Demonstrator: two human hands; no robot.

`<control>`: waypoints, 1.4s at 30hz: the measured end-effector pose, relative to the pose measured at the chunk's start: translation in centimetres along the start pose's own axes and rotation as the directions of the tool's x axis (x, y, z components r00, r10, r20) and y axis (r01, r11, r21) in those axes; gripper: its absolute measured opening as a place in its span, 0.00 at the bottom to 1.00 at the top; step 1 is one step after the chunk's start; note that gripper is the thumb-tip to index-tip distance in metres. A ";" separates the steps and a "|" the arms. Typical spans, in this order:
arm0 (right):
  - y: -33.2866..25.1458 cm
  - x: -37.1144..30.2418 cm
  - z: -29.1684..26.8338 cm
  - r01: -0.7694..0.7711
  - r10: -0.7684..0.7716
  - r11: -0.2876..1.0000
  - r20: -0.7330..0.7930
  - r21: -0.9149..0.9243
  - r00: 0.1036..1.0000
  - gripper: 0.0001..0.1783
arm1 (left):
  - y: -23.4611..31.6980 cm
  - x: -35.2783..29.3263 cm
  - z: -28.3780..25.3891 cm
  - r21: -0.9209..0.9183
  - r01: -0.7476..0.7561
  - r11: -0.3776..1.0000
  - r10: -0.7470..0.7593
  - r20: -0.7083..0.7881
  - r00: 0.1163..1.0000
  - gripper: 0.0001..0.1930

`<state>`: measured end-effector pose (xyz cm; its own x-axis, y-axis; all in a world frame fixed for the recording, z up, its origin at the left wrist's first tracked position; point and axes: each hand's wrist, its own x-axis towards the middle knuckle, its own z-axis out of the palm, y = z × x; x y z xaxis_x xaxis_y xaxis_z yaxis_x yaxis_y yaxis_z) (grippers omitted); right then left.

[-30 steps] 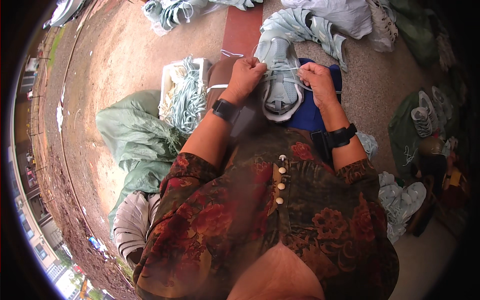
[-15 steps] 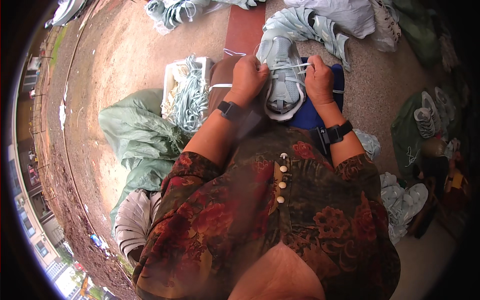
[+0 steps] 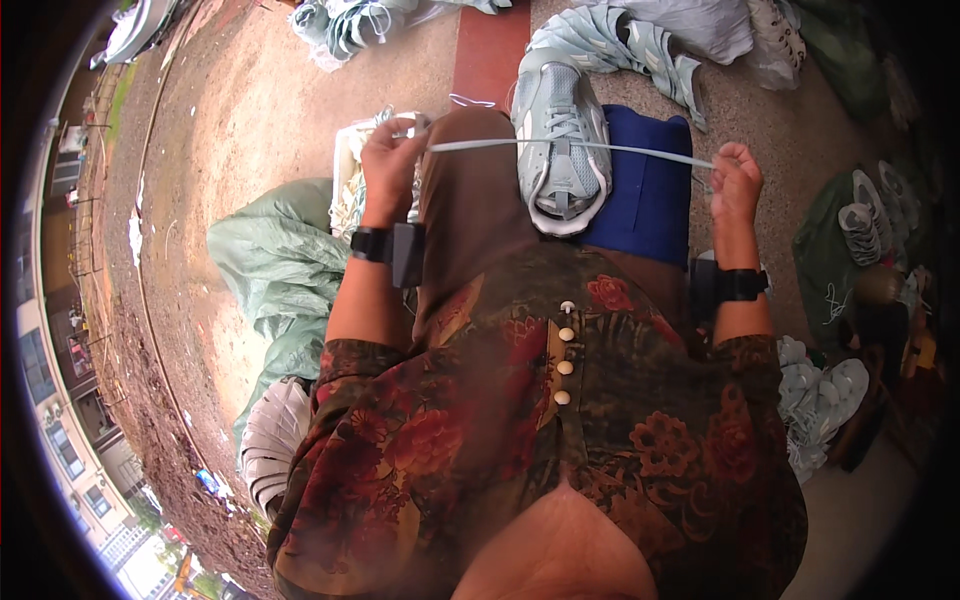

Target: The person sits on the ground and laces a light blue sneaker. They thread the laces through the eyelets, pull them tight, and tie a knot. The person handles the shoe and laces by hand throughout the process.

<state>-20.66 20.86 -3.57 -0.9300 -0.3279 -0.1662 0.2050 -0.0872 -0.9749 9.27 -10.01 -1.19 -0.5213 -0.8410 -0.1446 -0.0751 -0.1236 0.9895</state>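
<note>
A light grey-blue sneaker [image 3: 563, 80] rests between my knees, its toe pointing away from me and its heel toward me. A pale flat shoelace [image 3: 478, 145] runs taut from side to side across the shoe's upper. My left hand [image 3: 390, 165], out beyond the brown-trousered left knee [image 3: 465, 190], pinches the lace at one end. At the other end my right hand [image 3: 737, 185] grips it, to the right of the blue cloth [image 3: 645, 205] over my right thigh. Both hands are closed, well apart from the shoe.
Behind my left hand stands a white box [image 3: 345, 180] of loose laces. A green sack [image 3: 275, 245] lies to its left. Rows of nested shoe uppers [image 3: 640, 45] curve beyond the shoe. More sneakers [image 3: 825, 405] are piled at the right, near another green sack [image 3: 815, 240].
My hands have moved from close beside the shoe outward to both sides and toward me. The lace is now stretched in one long line between them. The shoe has barely shifted.
</note>
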 end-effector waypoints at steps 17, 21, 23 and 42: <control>0.7 -4.8 12.0 0.771 -0.203 0.284 0.750 -0.571 0.630 0.18 | -0.3 0.3 10.1 0.694 -0.499 0.519 0.171 0.488 0.856 0.22; 0.8 -4.3 12.4 0.733 -0.187 0.338 0.721 -0.590 0.667 0.16 | -0.5 0.5 10.1 0.578 -0.618 0.533 0.304 0.551 0.777 0.17; 0.0 -4.0 12.3 0.684 -0.181 0.501 0.709 -0.530 0.682 0.13 | -0.5 -0.1 9.9 0.525 -0.600 0.604 0.309 0.540 0.783 0.15; -1.6 -3.3 16.0 0.894 -0.061 0.001 0.892 -0.449 0.448 0.06 | 1.4 1.0 9.8 0.547 -0.597 0.587 0.194 0.620 0.760 0.08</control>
<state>-13.05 6.98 0.86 -0.1568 -0.9806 0.1178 -0.9678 0.1287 -0.2164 0.27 -5.84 0.07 -0.9380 -0.3366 0.0832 -0.1984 0.7177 0.6675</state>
